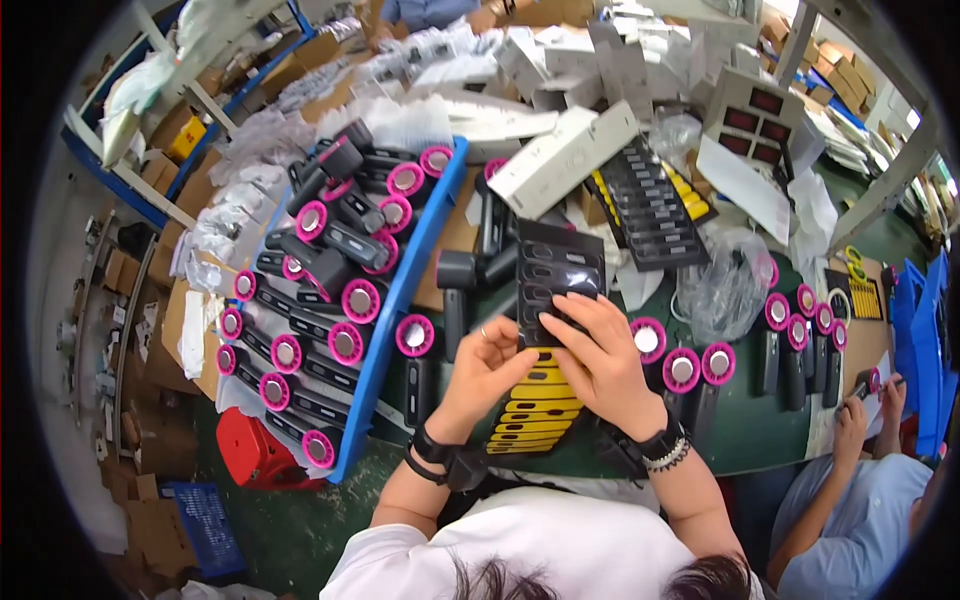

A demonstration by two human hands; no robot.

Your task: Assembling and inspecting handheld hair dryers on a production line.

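Observation:
A sheet of black stickers on yellow backing (542,400) lies between my hands, its black upper part bearing a row of rounded labels and catching the light. My left hand (487,375) has its fingers curled and thumb pressed at the sheet's left edge. From the right, my right hand (603,355) bends its fingers over the sheet's middle, fingertips on the black part. What is pinched between the fingertips is too small to make out. Just left of my left hand stands a black handheld device with a pink-rimmed round head (415,335).
A blue tray (400,325) on the left holds several similar devices. More devices (682,370) stand to my right. Ahead are a white box (563,160), another black sticker sheet (650,205) and a clear plastic bag (722,290). A co-worker's hands (868,415) hold a device at far right.

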